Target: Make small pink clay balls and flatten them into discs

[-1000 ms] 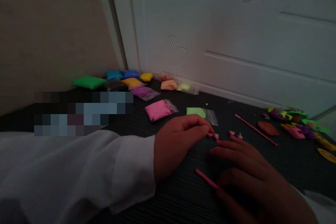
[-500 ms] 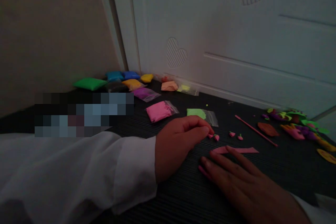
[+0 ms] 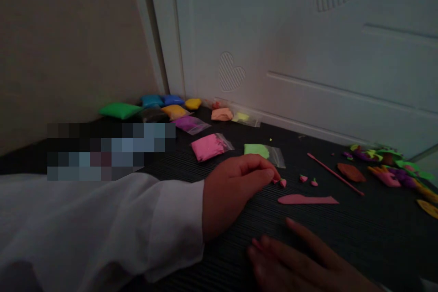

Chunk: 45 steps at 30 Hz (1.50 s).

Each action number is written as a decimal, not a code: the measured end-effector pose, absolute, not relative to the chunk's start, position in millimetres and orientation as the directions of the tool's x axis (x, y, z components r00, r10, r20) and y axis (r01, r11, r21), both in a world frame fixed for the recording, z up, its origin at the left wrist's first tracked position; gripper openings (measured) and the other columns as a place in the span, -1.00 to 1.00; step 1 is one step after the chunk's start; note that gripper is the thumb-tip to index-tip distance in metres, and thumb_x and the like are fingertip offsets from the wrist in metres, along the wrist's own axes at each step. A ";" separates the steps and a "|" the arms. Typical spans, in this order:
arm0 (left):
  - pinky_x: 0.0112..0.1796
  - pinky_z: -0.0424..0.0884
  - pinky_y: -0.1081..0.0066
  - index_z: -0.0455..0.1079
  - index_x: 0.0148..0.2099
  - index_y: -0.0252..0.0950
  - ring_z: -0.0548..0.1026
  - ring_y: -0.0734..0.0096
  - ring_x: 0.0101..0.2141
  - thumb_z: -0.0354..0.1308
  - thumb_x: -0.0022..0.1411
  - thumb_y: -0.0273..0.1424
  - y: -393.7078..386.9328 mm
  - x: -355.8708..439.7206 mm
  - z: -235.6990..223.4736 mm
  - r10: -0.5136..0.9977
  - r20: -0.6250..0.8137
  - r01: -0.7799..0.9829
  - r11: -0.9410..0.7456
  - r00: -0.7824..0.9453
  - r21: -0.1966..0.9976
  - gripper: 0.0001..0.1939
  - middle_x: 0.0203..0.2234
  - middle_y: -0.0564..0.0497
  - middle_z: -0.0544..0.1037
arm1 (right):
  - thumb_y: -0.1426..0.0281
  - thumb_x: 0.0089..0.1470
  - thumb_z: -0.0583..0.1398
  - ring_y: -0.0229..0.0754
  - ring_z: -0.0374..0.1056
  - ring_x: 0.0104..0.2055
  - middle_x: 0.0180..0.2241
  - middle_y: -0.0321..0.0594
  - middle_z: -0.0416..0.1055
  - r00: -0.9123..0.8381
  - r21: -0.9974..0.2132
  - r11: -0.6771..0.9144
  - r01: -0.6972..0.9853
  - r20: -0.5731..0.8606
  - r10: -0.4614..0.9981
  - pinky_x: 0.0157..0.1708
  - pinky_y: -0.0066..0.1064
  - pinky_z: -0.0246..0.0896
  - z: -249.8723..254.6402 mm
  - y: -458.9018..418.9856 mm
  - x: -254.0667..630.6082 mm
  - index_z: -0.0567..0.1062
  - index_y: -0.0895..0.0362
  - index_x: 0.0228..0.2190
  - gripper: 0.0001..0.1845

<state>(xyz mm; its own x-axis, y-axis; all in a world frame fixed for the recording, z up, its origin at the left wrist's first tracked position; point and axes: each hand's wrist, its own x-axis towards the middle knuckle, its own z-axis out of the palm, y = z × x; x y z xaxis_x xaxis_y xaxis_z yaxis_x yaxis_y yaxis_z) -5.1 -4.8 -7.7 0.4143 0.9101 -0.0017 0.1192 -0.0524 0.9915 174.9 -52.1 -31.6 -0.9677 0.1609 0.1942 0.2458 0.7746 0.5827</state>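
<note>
Right hand back from one knife

I see a pale door with a ribbed heart, and a green packet near the wall.

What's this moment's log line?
left hand: at pink pieces, contact unclear; right hand: at pink stick, grip unclear; pink knife: lying on dark surface, apart from hands

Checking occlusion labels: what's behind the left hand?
Behind the left hand, most of the light green packet shows, its near edge partly covered. Anything else directly behind the hand is hidden; can't tell.
</note>
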 end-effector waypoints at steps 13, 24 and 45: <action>-0.48 0.16 0.62 0.37 -0.38 -0.28 0.25 0.64 -0.53 -0.02 0.10 -0.42 -4.3 -4.9 -7.6 0.907 0.024 0.089 -0.067 0.420 0.994 -0.86 -0.60 0.20 0.33 | 0.38 0.12 -0.11 -0.28 0.23 -0.08 -0.08 -0.51 0.27 -0.892 0.530 0.718 0.451 0.299 0.340 -0.28 -0.36 0.28 -24.1 -48.5 170.8 0.29 0.03 -0.10 -0.67; -0.50 0.14 0.59 0.38 -0.39 -0.27 0.23 0.58 -0.55 -0.03 0.09 -0.40 -4.8 -4.4 -6.8 0.912 -0.003 0.114 -0.049 0.410 0.992 -0.84 -0.64 0.17 0.29 | 0.35 0.14 -0.11 -0.34 0.28 -0.13 -0.11 -0.50 0.29 -0.928 0.513 0.774 0.371 0.227 0.295 -0.35 -0.47 0.31 -18.8 -47.1 169.8 0.31 0.02 -0.12 -0.68; -0.49 0.14 0.58 0.37 -0.38 -0.27 0.23 0.57 -0.54 -0.03 0.09 -0.38 -4.7 -5.2 -8.3 0.910 -0.010 0.115 -0.042 0.414 0.992 -0.84 -0.63 0.16 0.29 | 0.35 0.09 -0.04 -0.24 0.26 -0.10 -0.10 -0.42 0.30 -0.914 0.450 0.797 0.403 0.241 0.327 -0.22 -0.33 0.25 -23.5 -44.1 176.1 0.27 0.00 -0.08 -0.67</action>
<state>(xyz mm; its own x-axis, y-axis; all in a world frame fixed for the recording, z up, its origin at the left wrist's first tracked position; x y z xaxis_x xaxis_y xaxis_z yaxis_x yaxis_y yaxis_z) -5.2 -4.7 -8.3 0.4139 0.9103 -0.0101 0.1155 -0.0415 0.9924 176.1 -44.1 -23.5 -0.9139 0.3267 0.2408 0.4034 0.7966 0.4503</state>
